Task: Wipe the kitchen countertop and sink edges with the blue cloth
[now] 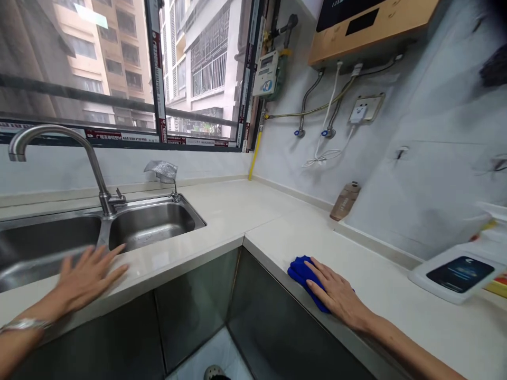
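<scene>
Right hand (336, 292): lies over the cloth, fingers extended across it; whether they grip it or only press on it, I cannot tell.
Cloth (300, 271): blue, bunched, under the right hand at the front edge of the counter (225, 212), on the stretch right of the corner.
Left hand (87, 278): bare and open, fingers spread, slightly blurred, over the strip of counter in front of the sink (200, 224); contact with the surface cannot be told.
Bracelet (27, 324): silver-coloured, on the left wrist.
Sink: steel, two bowls, set into the counter below the window (160, 84).
Tap (92, 155): curved, standing at the back between the bowls, its spout over the left one.
Wrap (163, 170): silvery, around the top of a small fitting at the sink's back right corner.
Bottle (344, 201): brown, tilted against the wall behind the counter.
Jug (455, 274): white with a dark label, lying on the counter, well right of the cloth.
Heater (372, 32): gold and black, high on the wall.
Meter (266, 74): between window and heater.
</scene>
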`<action>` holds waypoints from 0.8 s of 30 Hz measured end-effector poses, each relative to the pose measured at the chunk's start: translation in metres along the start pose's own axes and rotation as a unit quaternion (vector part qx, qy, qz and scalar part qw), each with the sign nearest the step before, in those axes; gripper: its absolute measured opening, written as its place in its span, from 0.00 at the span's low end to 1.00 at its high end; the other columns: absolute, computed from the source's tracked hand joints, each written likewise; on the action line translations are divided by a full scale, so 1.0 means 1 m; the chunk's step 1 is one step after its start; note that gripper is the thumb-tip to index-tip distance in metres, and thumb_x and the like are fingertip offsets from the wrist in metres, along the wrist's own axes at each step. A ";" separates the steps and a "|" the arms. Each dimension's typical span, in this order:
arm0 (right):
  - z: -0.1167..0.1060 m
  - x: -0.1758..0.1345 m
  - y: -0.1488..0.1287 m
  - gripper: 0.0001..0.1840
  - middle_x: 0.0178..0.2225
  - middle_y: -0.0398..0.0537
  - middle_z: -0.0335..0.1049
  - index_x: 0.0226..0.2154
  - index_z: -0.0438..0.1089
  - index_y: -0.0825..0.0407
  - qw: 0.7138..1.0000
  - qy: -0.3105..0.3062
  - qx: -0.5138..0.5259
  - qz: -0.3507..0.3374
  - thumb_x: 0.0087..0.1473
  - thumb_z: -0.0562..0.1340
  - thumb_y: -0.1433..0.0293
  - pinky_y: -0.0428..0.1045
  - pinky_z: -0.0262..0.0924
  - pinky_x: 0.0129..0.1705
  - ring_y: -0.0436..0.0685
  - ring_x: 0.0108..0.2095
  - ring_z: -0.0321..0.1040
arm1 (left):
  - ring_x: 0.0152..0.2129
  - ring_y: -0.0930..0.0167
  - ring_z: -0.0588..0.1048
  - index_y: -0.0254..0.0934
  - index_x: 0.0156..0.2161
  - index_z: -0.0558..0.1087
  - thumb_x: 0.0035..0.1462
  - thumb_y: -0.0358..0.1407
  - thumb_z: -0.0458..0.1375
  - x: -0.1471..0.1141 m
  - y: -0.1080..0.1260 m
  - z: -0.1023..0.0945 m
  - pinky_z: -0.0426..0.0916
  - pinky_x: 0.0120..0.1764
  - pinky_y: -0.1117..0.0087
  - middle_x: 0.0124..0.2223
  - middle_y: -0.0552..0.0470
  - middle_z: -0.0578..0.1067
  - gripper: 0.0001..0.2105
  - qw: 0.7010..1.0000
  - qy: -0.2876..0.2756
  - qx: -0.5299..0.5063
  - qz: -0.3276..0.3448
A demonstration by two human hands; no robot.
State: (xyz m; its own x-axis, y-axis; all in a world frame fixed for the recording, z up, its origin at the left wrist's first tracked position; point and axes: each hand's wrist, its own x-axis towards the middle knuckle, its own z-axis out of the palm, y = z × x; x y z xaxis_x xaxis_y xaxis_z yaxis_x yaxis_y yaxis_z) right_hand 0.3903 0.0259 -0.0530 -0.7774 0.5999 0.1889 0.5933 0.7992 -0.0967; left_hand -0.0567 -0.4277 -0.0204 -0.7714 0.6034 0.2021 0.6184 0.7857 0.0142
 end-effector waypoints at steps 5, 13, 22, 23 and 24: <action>0.009 -0.059 0.010 0.39 0.70 0.35 0.43 0.70 0.35 0.28 0.995 0.082 -0.033 -0.056 0.61 0.49 0.45 0.67 0.59 0.62 0.67 0.67 0.51 | 0.69 0.51 0.47 0.46 0.70 0.49 0.64 0.57 0.40 0.043 0.096 -0.012 0.26 0.63 0.36 0.71 0.38 0.51 0.34 0.989 -0.093 -0.025 0.115; 0.012 -0.062 0.000 0.46 0.70 0.47 0.47 0.71 0.29 0.35 0.977 0.117 -0.132 -0.121 0.59 0.53 0.47 0.67 0.66 0.51 0.73 0.60 0.60 | 0.63 0.49 0.59 0.52 0.68 0.54 0.59 0.63 0.40 0.064 0.111 0.020 0.48 0.61 0.40 0.68 0.41 0.59 0.36 0.990 -0.065 -0.075 0.101; 0.029 0.061 -0.071 0.44 0.67 0.60 0.50 0.71 0.30 0.49 0.961 0.112 -0.195 -0.159 0.62 0.53 0.57 0.63 0.65 0.52 0.71 0.60 0.57 | 0.62 0.48 0.58 0.52 0.68 0.56 0.54 0.67 0.42 0.059 0.116 0.014 0.47 0.61 0.43 0.68 0.43 0.59 0.40 0.989 -0.075 -0.090 0.092; 0.031 0.077 -0.080 0.44 0.67 0.60 0.50 0.71 0.31 0.49 0.962 0.106 -0.197 -0.155 0.61 0.54 0.57 0.63 0.64 0.52 0.71 0.60 0.57 | 0.62 0.48 0.59 0.52 0.67 0.56 0.54 0.67 0.42 0.059 0.116 0.014 0.47 0.61 0.43 0.68 0.43 0.60 0.40 0.989 -0.075 -0.093 0.091; 0.034 0.092 -0.090 0.44 0.67 0.61 0.50 0.71 0.33 0.50 0.964 0.098 -0.198 -0.148 0.61 0.55 0.58 0.63 0.63 0.53 0.71 0.60 0.57 | 0.62 0.48 0.59 0.52 0.67 0.56 0.54 0.67 0.42 0.058 0.117 0.014 0.47 0.61 0.43 0.68 0.43 0.60 0.40 0.989 -0.076 -0.095 0.089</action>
State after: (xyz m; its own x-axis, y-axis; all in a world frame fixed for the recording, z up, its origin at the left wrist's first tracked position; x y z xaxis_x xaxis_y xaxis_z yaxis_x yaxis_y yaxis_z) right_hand 0.2579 0.0108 -0.0601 -0.8934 0.2985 0.3358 0.4152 0.8342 0.3629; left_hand -0.0313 -0.2993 -0.0206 -0.6528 0.7544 0.0694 0.7522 0.6345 0.1778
